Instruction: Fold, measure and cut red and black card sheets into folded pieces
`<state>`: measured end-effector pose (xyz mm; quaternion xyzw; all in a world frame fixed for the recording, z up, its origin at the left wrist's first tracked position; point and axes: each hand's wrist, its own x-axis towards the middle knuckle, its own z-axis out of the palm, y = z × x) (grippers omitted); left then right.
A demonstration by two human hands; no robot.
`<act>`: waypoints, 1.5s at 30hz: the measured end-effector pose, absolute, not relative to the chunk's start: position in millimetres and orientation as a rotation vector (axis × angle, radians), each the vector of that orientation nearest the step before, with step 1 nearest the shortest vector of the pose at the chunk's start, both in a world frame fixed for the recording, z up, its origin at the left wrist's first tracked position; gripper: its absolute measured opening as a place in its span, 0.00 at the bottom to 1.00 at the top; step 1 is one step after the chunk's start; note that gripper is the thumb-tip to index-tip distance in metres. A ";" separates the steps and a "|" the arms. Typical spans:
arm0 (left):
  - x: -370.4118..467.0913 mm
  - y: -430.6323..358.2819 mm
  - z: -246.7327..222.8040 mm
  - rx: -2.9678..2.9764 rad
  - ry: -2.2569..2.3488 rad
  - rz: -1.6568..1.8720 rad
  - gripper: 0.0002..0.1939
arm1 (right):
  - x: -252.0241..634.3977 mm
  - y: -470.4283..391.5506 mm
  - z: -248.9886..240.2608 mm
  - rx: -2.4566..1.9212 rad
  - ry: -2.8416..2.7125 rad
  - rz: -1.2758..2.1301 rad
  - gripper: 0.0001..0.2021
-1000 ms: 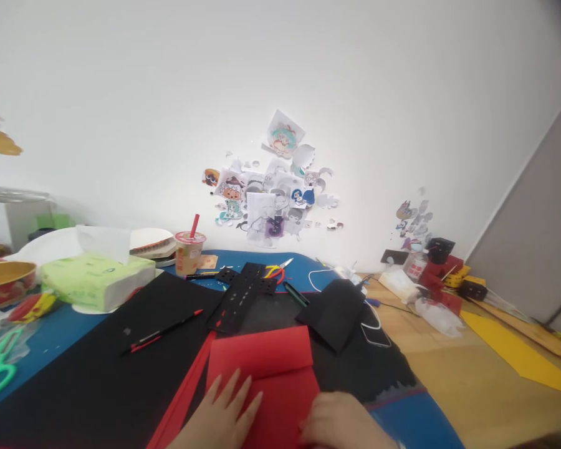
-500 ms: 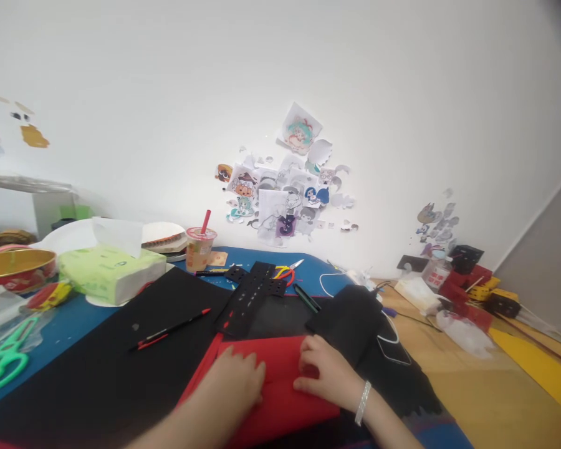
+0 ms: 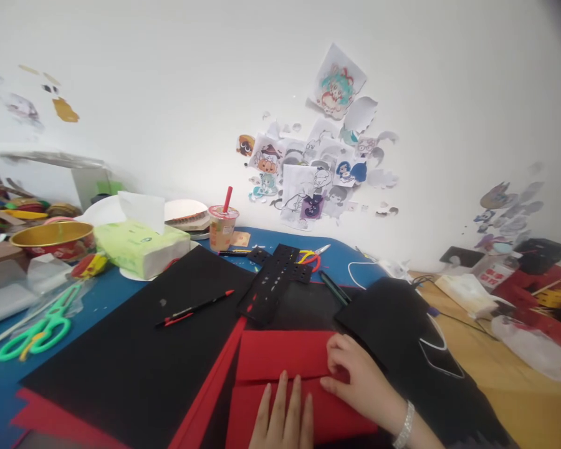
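In front of me lies a red sheet of paper (image 3: 285,355) with its far part folded over as a flap, whose edge runs across the sheet. My left hand (image 3: 283,418) is open, its fingers stretched out flat on the paper near that edge. With fingers curled, my right hand (image 3: 362,377) grips the folded paper at its right side, thumb by the flap's edge. A bracelet (image 3: 404,425) is on the right wrist. Beyond the red paper lies a black strip with small cut holes (image 3: 271,284).
To the left, a large black sheet (image 3: 135,349) bears a pen (image 3: 194,308). Green-handled scissors (image 3: 44,330), a tissue pack (image 3: 143,246) and a drink cup (image 3: 222,229) stand around it. Black paper (image 3: 393,324) and a cable (image 3: 442,340) lie right.
My left hand has drawn back toward me and flattened on the red paper, uncovering the flap. The right hand stays at the flap's right side. The view has shifted left.
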<state>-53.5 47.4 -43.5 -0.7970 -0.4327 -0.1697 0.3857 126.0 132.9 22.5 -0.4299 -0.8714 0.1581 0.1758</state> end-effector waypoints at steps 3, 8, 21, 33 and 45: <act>-60.5 51.3 -42.9 -1.979 -1.160 -0.449 0.17 | 126.7 132.0 21.7 -1.233 -2.462 0.475 0.13; -69.1 49.9 -39.0 -1.964 -1.248 -0.429 0.27 | 128.0 131.1 22.6 -1.237 -2.482 0.509 0.14; -68.6 43.1 -41.2 -1.975 -1.385 -0.427 0.33 | 125.3 134.8 18.7 -1.252 -2.487 0.511 0.16; -71.5 45.7 -27.9 -2.083 -1.369 -0.395 0.28 | 129.9 130.7 12.3 -1.198 -2.413 0.463 0.15; -72.3 49.6 -37.5 -2.109 -1.333 -0.384 0.26 | 146.7 122.0 24.1 -1.124 -2.252 0.264 0.12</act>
